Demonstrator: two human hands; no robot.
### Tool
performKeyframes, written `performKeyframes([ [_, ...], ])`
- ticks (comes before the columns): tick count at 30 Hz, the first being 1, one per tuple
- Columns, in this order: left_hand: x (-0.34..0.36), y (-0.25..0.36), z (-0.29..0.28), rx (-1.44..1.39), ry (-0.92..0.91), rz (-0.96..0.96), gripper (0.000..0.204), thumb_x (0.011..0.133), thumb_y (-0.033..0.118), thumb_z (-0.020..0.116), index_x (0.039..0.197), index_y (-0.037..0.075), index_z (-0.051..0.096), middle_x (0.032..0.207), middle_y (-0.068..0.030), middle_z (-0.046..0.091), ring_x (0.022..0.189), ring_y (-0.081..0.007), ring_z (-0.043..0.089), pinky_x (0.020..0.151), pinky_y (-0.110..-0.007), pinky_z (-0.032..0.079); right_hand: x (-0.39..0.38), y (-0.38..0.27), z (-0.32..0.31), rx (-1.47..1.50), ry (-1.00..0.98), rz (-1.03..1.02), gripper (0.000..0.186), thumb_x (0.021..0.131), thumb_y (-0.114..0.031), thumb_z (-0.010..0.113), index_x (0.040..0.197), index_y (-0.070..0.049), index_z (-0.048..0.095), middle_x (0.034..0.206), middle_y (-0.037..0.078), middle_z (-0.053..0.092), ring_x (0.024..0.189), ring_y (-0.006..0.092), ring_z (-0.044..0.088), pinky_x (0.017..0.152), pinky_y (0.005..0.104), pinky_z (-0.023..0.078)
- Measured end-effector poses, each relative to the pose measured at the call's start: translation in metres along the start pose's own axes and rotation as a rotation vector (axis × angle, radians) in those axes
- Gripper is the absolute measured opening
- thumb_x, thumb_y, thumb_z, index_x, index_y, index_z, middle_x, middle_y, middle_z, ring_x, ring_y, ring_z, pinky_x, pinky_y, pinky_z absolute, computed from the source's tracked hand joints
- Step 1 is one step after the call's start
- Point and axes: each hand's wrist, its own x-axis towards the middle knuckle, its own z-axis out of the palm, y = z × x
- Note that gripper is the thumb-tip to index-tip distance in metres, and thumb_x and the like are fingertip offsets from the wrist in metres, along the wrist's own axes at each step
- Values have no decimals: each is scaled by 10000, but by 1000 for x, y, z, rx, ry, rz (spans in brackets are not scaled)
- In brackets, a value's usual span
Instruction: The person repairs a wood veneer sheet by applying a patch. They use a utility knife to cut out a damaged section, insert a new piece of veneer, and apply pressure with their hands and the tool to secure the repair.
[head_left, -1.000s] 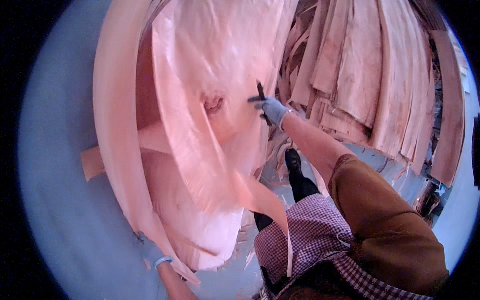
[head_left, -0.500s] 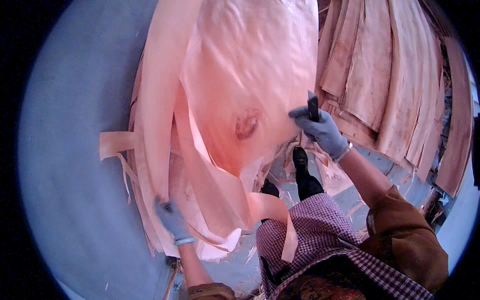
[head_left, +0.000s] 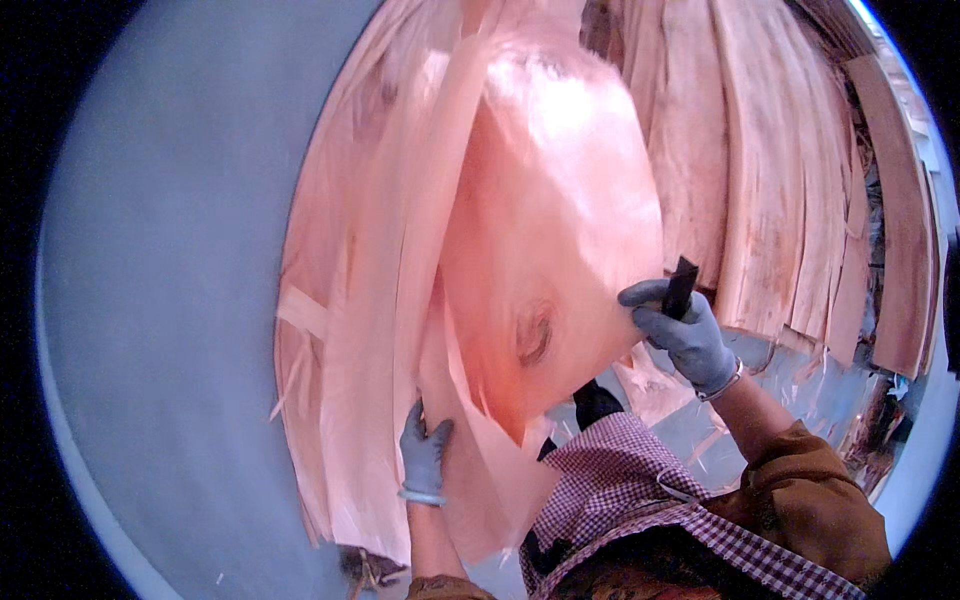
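Note:
A large, thin, pinkish wood veneer sheet (head_left: 590, 220) with a dark knot near its lower end is lifted and bowed in front of me. My right hand (head_left: 685, 335), in a grey glove, is closed on the sheet's right edge and also holds a black-handled utility knife (head_left: 680, 288) that points up. My left hand (head_left: 424, 455), gloved too, is closed at the lower end of a long narrow veneer strip (head_left: 440, 180) left of the sheet. Part of its grip is hidden. A loose veneer piece (head_left: 500, 480) hangs beside that hand.
Beneath lies a stack of veneer sheets (head_left: 335, 400). At the right are more long, rough-edged veneer sheets (head_left: 770, 180). Grey floor (head_left: 180, 300) stretches along the left, and veneer scraps (head_left: 650, 385) lie near my feet.
The large sheet has been raised and bent, its knot now lower and farther right. Both hands have moved right and lower in view, and more of the stack shows at left.

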Motion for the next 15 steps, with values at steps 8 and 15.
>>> performKeyframes([
  [8, -68, 164, -78, 22, -47, 280, 547, 784, -36, 600, 1293, -54, 398, 1237, -141, 511, 1101, -199, 510, 939, -294, 421, -61, -142, 49, 115, -209, -365, 259, 855, -59, 599, 1109, -11, 586, 1036, -9, 599, 936, 60, 515, 818, 219, 417],
  [15, -134, 211, -112, 0, -178, 368, 494, 781, -24, 614, 1245, -22, 446, 1182, -113, 541, 1073, -207, 518, 940, -310, 416, -183, -125, 38, 247, 56, -416, 225, 854, -39, 602, 1075, 5, 596, 1029, 18, 606, 941, 102, 544, 860, 262, 427],
])
